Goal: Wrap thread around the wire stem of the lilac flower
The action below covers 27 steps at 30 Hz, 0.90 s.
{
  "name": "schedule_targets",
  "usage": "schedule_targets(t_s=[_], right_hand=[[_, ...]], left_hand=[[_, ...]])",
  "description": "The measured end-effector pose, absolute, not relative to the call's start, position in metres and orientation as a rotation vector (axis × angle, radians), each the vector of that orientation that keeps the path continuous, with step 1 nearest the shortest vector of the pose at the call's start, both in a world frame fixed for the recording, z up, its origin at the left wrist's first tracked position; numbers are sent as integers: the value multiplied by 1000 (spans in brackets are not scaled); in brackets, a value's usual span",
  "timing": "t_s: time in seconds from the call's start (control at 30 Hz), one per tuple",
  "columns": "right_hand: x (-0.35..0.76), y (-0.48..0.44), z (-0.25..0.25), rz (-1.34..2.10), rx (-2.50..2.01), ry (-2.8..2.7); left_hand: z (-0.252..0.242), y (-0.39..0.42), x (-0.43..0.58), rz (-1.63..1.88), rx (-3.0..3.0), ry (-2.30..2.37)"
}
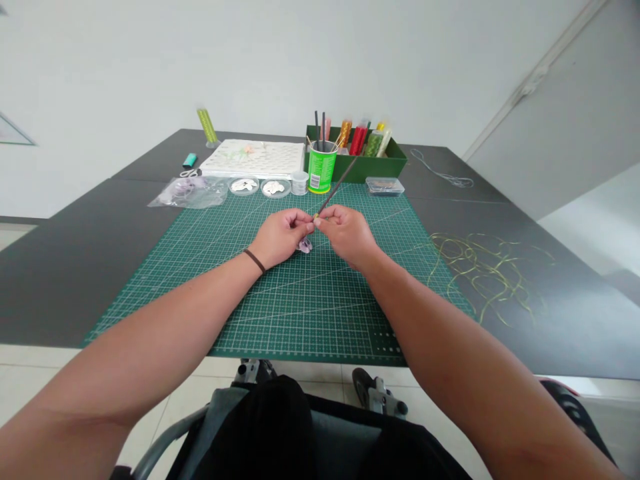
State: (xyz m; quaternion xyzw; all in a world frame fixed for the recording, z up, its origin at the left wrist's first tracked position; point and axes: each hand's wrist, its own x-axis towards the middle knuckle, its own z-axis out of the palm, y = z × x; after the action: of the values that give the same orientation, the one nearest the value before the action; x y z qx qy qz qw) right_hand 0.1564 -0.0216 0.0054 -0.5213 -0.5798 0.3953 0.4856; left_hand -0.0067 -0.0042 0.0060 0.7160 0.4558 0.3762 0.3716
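Over the middle of the green cutting mat [280,300], my two hands meet fingertip to fingertip. My right hand [347,233] is closed in a pinch around the lower end of a thin dark stick [343,180], which slants up and to the right. A small yellow bit [315,216] shows between the fingertips. My left hand [283,237] is also pinched closed. Just below its fingers hangs a pale purple, petal-like piece [305,246], apparently held by them. The fingers hide how the piece and the stick meet.
A green can [321,170] with dark sticks stands before a green box [395,163] of colored tubes. Two dishes of white pieces, a plastic bag [193,192], scissors [190,173] and a white textured board [285,158] lie left. Tangled yellow-green cord [480,273] spreads right.
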Motion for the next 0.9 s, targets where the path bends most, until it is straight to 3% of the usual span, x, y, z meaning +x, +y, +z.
schedule_targets(t_s=[0.9], right_hand=[[154, -27, 11, 843, -1318, -1500]], left_hand=[[5, -2, -6, 1013, 1914, 1215]])
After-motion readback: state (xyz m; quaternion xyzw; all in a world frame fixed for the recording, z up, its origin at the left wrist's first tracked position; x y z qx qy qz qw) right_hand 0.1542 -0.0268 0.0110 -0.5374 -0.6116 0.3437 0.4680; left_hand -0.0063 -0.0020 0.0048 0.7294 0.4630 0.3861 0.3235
